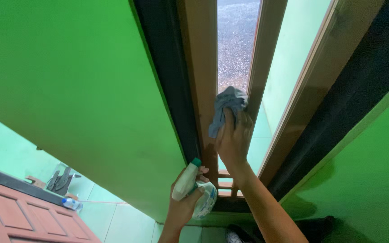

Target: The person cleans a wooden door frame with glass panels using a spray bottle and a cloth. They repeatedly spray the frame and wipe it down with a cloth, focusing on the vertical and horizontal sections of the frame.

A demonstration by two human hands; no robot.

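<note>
My right hand (233, 140) presses a crumpled blue-grey cloth (227, 108) flat against the narrow frosted glass pane (237, 40), fingers closed over the fabric. Either side of it run the brown wooden window bars (201, 67). Below and to the left of it, my left hand (183, 202) is wrapped around a white plastic spray bottle with a green nozzle (193, 186), held near the frame's lower rungs. Further left spreads the bright green wall (68, 81), and far below it lies a small clear plastic bottle (72, 204) on the pale floor tiles (113, 218).
</note>
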